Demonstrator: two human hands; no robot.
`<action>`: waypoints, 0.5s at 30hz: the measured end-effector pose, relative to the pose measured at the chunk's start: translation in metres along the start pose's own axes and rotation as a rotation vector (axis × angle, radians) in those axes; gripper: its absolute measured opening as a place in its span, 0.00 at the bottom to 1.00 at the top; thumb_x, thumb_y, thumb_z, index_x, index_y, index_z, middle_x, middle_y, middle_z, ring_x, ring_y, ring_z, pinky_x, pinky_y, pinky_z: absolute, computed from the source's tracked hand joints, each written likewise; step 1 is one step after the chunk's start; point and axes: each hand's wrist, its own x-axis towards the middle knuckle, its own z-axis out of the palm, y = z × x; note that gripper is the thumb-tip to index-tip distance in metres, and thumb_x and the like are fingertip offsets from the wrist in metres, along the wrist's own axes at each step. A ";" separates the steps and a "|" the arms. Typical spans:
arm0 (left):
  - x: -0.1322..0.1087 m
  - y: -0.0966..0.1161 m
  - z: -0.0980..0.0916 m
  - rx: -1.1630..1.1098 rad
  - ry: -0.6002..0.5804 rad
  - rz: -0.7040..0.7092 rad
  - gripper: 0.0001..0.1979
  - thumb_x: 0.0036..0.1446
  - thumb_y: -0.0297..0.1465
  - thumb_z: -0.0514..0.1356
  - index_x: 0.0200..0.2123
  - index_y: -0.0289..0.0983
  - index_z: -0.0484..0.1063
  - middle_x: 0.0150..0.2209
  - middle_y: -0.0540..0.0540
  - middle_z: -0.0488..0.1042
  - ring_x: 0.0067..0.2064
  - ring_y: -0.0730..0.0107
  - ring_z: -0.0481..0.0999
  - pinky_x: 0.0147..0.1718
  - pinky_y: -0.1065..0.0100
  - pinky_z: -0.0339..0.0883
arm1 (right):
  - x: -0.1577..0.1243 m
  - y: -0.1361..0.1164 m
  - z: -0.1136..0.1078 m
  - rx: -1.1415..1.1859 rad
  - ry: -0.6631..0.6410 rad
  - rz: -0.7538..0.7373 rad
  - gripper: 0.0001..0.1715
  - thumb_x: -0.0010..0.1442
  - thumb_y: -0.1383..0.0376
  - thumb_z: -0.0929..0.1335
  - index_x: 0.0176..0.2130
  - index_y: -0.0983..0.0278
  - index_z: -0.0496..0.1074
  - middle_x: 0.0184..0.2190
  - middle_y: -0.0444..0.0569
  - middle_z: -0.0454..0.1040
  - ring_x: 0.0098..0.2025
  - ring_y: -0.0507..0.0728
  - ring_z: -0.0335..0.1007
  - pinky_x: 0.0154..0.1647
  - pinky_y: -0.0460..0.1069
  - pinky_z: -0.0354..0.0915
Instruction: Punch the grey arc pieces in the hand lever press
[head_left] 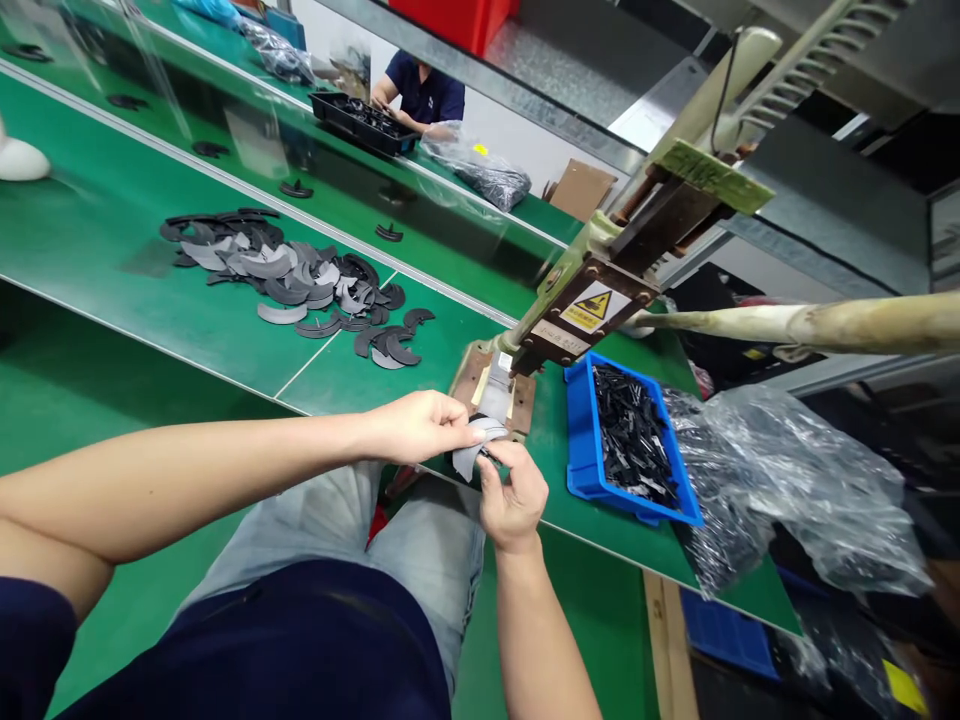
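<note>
Between my hands, just in front of the press base, is a curved grey plastic piece (466, 462). My left hand (431, 425) pinches its upper edge between thumb and fingers. At the piece's right side, my right hand (514, 490) has its fingers bent against it, near a small dark part that is mostly hidden by the fingertips. The hand press (592, 290) stands right behind, with a warning label on its body and a grey fixture (496, 390) on its base. Many similar curved grey and black pieces (285, 285) lie heaped on the green table to the left.
A blue bin (581, 440) full of small black parts sits right of the press, beside a clear plastic bag (810, 480). The press's long handle (810, 325) reaches out rightward. Black pieces (296, 189) lie spaced along the strip behind. Across it, a person (427, 95) works at a black tray (360, 125).
</note>
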 end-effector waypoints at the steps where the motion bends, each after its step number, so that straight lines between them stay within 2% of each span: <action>1: 0.000 0.002 0.000 0.001 -0.001 0.001 0.28 0.61 0.55 0.62 0.24 0.38 0.62 0.22 0.55 0.56 0.25 0.76 0.53 0.25 0.70 0.46 | -0.001 0.000 0.000 0.003 0.008 0.021 0.14 0.62 0.70 0.71 0.48 0.60 0.76 0.40 0.49 0.82 0.43 0.55 0.80 0.45 0.52 0.77; 7: 0.000 0.001 0.005 -0.011 0.035 -0.041 0.30 0.58 0.58 0.63 0.25 0.38 0.61 0.21 0.56 0.55 0.25 0.77 0.53 0.24 0.71 0.47 | -0.009 0.001 0.000 0.014 0.038 0.113 0.14 0.62 0.68 0.72 0.49 0.59 0.77 0.42 0.50 0.83 0.44 0.56 0.81 0.47 0.53 0.78; 15: -0.003 -0.001 0.008 -0.008 0.027 -0.038 0.27 0.62 0.55 0.61 0.25 0.38 0.60 0.22 0.56 0.57 0.25 0.76 0.54 0.25 0.71 0.49 | -0.012 0.003 0.002 0.003 0.030 0.109 0.12 0.63 0.66 0.71 0.48 0.59 0.77 0.42 0.50 0.83 0.44 0.57 0.81 0.47 0.54 0.79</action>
